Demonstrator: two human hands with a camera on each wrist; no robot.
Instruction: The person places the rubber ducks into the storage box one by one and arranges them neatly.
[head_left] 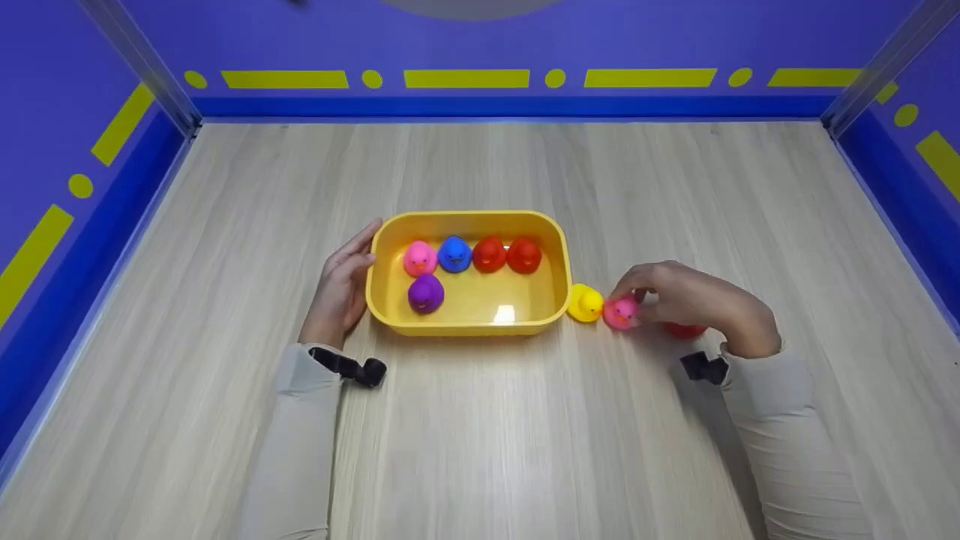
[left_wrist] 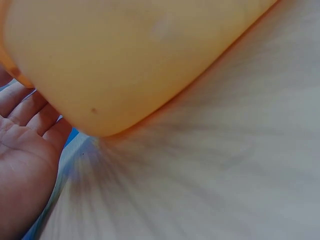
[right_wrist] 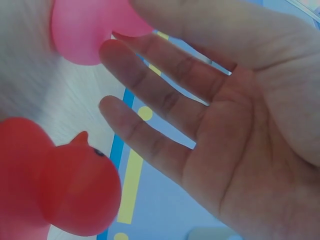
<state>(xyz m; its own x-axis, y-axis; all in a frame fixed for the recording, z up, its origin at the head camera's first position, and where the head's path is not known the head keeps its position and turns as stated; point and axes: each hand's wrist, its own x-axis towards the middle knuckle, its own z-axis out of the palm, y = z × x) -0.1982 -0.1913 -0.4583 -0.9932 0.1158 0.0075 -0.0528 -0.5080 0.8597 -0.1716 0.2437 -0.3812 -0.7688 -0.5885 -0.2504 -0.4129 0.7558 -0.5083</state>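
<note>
On a pale worktop (head_left: 480,420), the fingers (head_left: 634,276) of the right hand (head_left: 690,296) pinch a pink duck (head_left: 620,313) between a yellow duck (head_left: 584,303) and a red duck (head_left: 685,331); the left hand (head_left: 345,289), fingers straight, touches a yellow tub (head_left: 457,329) holding five ducks (head_left: 454,256).

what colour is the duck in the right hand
The duck in the right hand is pink, best seen in the head view.

"What's in the tub (head_left: 469,329)?"
"Four ducks (head_left: 489,255) in a row toward the back, a fifth duck (head_left: 426,293) before the leftmost."
"And outside?"
"Left hand (head_left: 341,289) at its left end. Rightward: the near duck (head_left: 583,304), the middle duck (head_left: 618,316) in the right hand (head_left: 686,296), then the outer duck (head_left: 685,331)."
</note>
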